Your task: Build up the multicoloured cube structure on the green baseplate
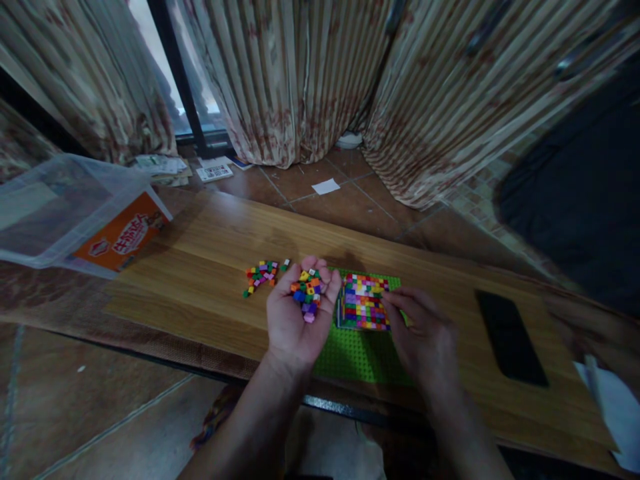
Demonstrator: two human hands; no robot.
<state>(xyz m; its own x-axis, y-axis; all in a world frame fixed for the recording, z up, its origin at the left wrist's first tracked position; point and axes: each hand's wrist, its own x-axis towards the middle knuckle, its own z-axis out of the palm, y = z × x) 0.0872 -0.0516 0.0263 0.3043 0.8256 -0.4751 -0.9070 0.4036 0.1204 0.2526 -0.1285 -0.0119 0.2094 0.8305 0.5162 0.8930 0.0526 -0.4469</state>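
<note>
My left hand (295,333) is cupped palm up and holds a heap of small building bricks (310,291) in several colours. My right hand (423,327) is closed in a pinch at the right side of a multicoloured brick block (364,303), with a small greenish building brick at its fingertips, partly hidden. The block has rows of bricks on top and stands on a green studded baseplate (357,360). My left hand hovers just left of the block and covers part of the baseplate.
Loose bricks (263,272) lie on the wooden table (200,267) left of my left hand. A black phone (511,337) rests at the right. A clear plastic box (65,213) with an orange label stands at the left end. Curtains (300,73) hang behind.
</note>
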